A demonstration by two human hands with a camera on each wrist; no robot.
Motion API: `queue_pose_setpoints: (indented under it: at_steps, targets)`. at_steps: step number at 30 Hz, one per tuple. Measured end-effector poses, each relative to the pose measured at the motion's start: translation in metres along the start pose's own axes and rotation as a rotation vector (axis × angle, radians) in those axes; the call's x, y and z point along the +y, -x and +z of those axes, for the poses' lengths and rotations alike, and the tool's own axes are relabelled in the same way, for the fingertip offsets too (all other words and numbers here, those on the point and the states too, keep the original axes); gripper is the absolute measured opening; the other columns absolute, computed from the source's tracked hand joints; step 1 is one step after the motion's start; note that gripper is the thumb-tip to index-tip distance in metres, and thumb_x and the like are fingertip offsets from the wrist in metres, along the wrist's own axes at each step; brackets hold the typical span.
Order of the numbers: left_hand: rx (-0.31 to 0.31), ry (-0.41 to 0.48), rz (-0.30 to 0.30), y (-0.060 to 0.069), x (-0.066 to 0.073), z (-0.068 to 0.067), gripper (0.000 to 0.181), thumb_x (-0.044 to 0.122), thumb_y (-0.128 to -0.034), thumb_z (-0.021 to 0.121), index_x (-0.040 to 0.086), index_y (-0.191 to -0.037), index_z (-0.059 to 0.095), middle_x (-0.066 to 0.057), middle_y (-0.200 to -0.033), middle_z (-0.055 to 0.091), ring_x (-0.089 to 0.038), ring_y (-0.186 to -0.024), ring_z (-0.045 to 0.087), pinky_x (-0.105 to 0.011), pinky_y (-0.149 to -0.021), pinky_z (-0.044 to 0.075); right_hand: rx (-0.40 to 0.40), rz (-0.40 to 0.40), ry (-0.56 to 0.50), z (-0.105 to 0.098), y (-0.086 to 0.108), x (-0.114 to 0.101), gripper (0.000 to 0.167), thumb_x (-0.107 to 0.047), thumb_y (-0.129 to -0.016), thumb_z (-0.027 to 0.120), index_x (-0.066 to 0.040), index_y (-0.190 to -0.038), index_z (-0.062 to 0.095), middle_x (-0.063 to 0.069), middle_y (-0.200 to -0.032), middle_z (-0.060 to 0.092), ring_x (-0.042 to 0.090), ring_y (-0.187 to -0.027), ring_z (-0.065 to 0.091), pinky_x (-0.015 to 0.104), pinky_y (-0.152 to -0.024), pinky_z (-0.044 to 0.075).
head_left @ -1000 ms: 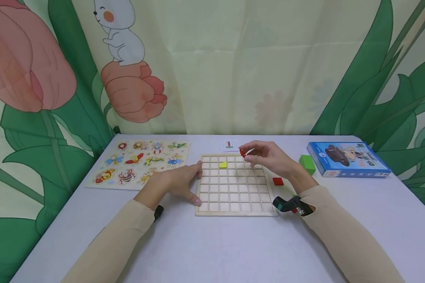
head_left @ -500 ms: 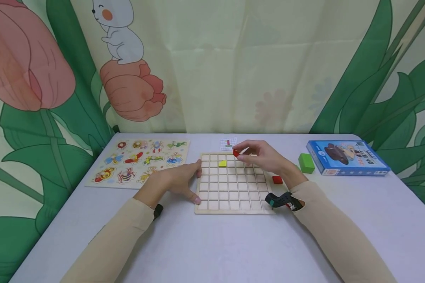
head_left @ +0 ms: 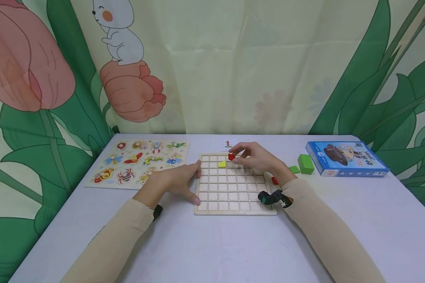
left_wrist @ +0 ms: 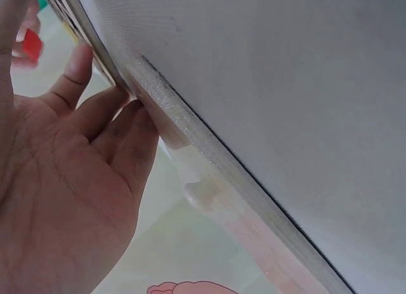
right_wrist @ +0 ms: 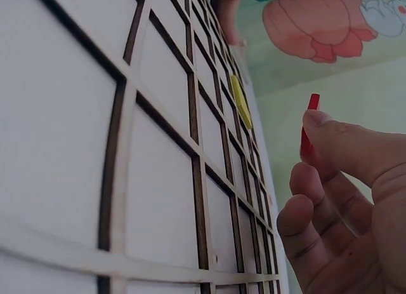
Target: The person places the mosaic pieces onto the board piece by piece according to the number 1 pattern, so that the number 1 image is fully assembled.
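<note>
A wooden grid board (head_left: 233, 195) lies flat on the white table. One yellow square tile (head_left: 222, 164) sits in a cell of its second row from the back. My right hand (head_left: 256, 158) pinches a red square tile (head_left: 231, 157) between thumb and finger, above the back rows, just right of the yellow one; the right wrist view shows this red tile edge-on, apart from the board. At the board's left edge my left hand (head_left: 182, 181) rests with fingers spread, thumb near the front corner and fingertips near the back.
Behind the board lies a small grid pattern card (head_left: 228, 144). An insect puzzle board (head_left: 138, 163) is at left. On the right are a blue box (head_left: 347, 158), a green block (head_left: 306, 164), a green tile (head_left: 294, 169) and a red tile (head_left: 274, 180) partly hidden by my right arm.
My right hand has moved left with the red tile, and now slightly lower, toward the yellow tile. The left hand stays at the board's edge.
</note>
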State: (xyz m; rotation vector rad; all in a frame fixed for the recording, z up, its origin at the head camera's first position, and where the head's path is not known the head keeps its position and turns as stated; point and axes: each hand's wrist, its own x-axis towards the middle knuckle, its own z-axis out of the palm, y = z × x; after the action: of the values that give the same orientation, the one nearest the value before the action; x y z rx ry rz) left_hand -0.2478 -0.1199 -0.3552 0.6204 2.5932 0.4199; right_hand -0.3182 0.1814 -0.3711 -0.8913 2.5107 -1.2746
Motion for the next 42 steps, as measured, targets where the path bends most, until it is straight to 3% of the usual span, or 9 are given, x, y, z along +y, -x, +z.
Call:
queue_pose_setpoints:
  at_steps: [10,19,24,32,39,42]
  targets:
    - [-0.011,-0.01,-0.005,-0.002,0.002,-0.003,0.077,0.055,-0.067,0.092,0.021,-0.119,0.047,-0.011,-0.15,0.042,-0.021,-0.115,0.048,-0.037,-0.096,0.039,-0.031,0.038,0.027,0.006,-0.008,0.002,0.033,-0.011,-0.093,0.077,-0.008,-0.125,0.07,0.012,-0.122,0.069,0.025,-0.095,0.066,0.032,-0.073,0.052]
    - [-0.003,0.005,-0.003,-0.003,0.0,0.001,0.077,0.055,-0.0657,0.093,0.022,-0.117,0.047,-0.01,-0.143,0.047,-0.021,-0.112,0.049,-0.036,-0.093,0.04,-0.045,0.072,0.099,0.01,-0.009,-0.001,0.031,-0.01,-0.092,0.078,-0.01,-0.122,0.071,0.008,-0.118,0.069,0.02,-0.089,0.063,0.034,-0.081,0.049]
    - [0.009,0.008,0.003,-0.002,-0.001,0.002,0.077,0.053,-0.0656,0.093,0.021,-0.118,0.046,-0.008,-0.127,0.053,-0.021,-0.108,0.05,-0.036,-0.092,0.04,-0.041,0.068,0.125,0.012,-0.009,-0.001,0.029,-0.009,-0.092,0.077,-0.01,-0.12,0.072,0.007,-0.116,0.069,0.02,-0.085,0.061,0.034,-0.08,0.048]
    - [0.006,0.018,-0.022,0.001,0.001,0.0,0.079,0.054,-0.0647,0.093,0.021,-0.12,0.047,-0.008,-0.132,0.051,-0.021,-0.109,0.05,-0.036,-0.09,0.041,-0.053,0.083,0.153,0.012,-0.01,0.0,0.028,-0.011,-0.093,0.076,-0.012,-0.121,0.072,0.004,-0.116,0.07,0.02,-0.089,0.06,0.034,-0.082,0.048]
    - [0.017,0.018,-0.012,0.002,0.0,0.0,0.077,0.053,-0.0645,0.094,0.022,-0.118,0.048,-0.01,-0.148,0.045,-0.02,-0.111,0.049,-0.036,-0.094,0.04,-0.084,0.099,0.171,0.01,-0.007,-0.004,0.03,-0.015,-0.095,0.075,-0.013,-0.125,0.07,0.004,-0.121,0.069,0.02,-0.095,0.063,0.036,-0.085,0.049]
    - [0.017,0.015,-0.013,0.001,0.0,0.0,0.078,0.054,-0.064,0.094,0.022,-0.119,0.048,-0.009,-0.145,0.046,-0.02,-0.111,0.049,-0.036,-0.093,0.041,-0.091,0.114,0.176,0.009,-0.006,-0.005,0.031,-0.017,-0.096,0.075,-0.014,-0.126,0.07,0.002,-0.124,0.068,0.019,-0.099,0.064,0.036,-0.087,0.05]
